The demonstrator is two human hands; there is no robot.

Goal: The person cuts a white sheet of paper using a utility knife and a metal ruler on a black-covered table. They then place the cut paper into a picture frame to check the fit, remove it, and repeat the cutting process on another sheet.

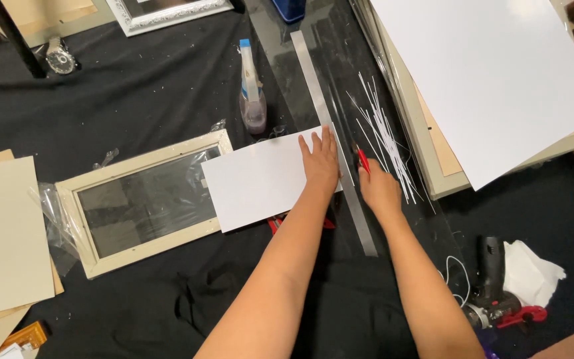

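Note:
My left hand lies flat, fingers apart, on the right end of a white rectangular board. Along that board's right edge runs a long metal ruler. My right hand grips a red-handled knife just right of the ruler, its tip near the ruler's edge. A pile of thin white offcut strips lies to the right of the knife. Everything rests on a black cloth-covered work surface.
A cream picture frame in plastic wrap lies left of the board. A spray bottle stands behind it. Large white sheets sit at right, beige boards at left, a power tool and white cloth near right. Red-handled pliers peek from under the board.

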